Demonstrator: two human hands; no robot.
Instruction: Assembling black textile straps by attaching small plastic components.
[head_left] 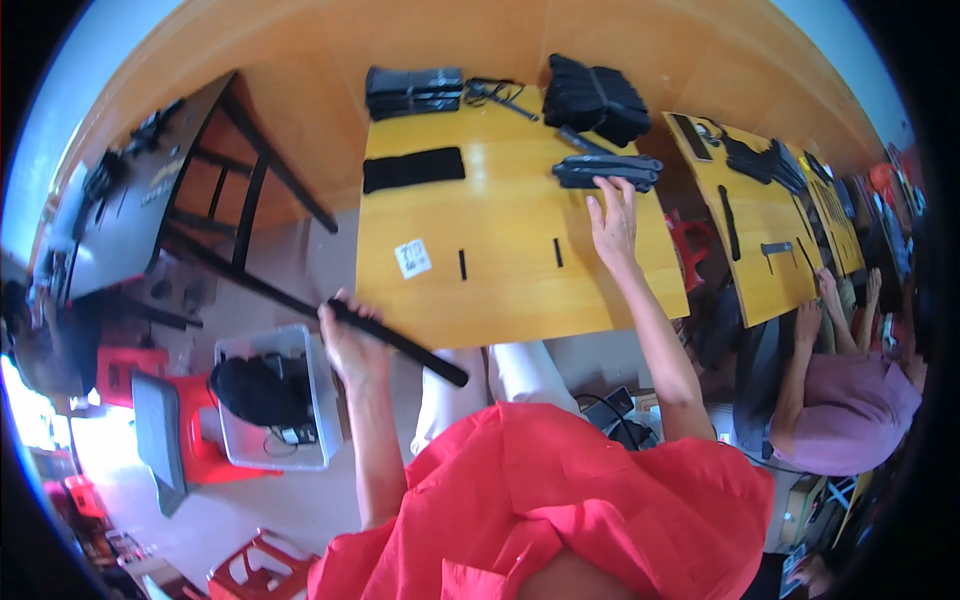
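Note:
My left hand [352,345], left of the table's near edge, is closed around a long black bar [405,348]. The bar slants down to the right, and its rounded end lies over my trousers. My right hand [614,225] reaches to the right side of the yellow table [510,305]. Its fingers are apart and touch the near edge of a dark grey folded bundle [590,172]. A flat black fabric piece [414,170] lies at the table's left. Two short black strips [462,265] and a white printed card [412,258] are nearer to me.
Dark folded packs [413,92] and a tied black fabric bundle [600,95] stand along the table's far edge. A clear plastic bin [325,400] holding black items sits at the left, beside a red stool [200,430]. Co-workers sit along another yellow table [755,255] at the right.

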